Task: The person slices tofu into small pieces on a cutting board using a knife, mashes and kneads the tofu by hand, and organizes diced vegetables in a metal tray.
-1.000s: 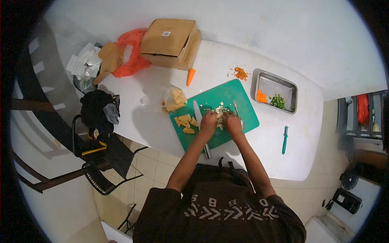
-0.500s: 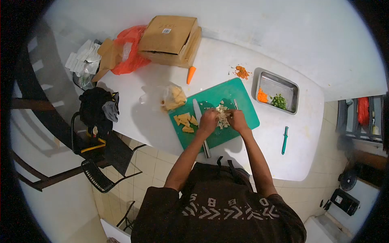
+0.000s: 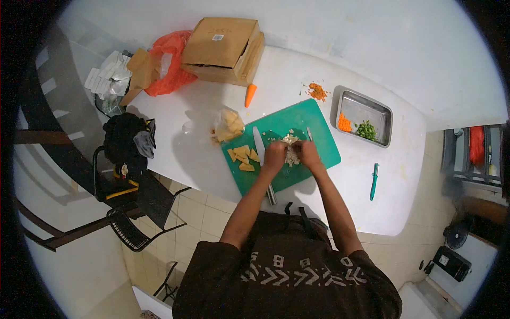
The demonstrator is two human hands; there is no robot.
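My left hand (image 3: pixel 274 155) and my right hand (image 3: pixel 308 153) meet over a pile of pale chopped pieces (image 3: pixel 291 156) on the green cutting board (image 3: pixel 319 119). Fingers on both hands are bent inward and pinched together; what lies between them is too small to make out. Just left of my left hand lies a large knife (image 3: pixel 258 139), its handle pointing toward me under my forearm. A small slim blade (image 3: pixel 309 133) rests beyond my right hand. Yellowish wedge-cut pieces (image 3: pixel 243 154) sit at the board's left side.
A clear bag of similar yellowish pieces (image 3: pixel 230 126) touches the board's left edge. Farther back are a carrot (image 3: pixel 251 95), a cardboard box (image 3: pixel 220 45) and orange scraps (image 3: pixel 317 91). To the right stand a metal tray (image 3: pixel 390 127) with orange and green bits, and a green peeler (image 3: pixel 374 183).
Both hands stay over the pale pile, their fingers shifting slightly closer together. The camera view has moved a little; the items on the table keep their places.
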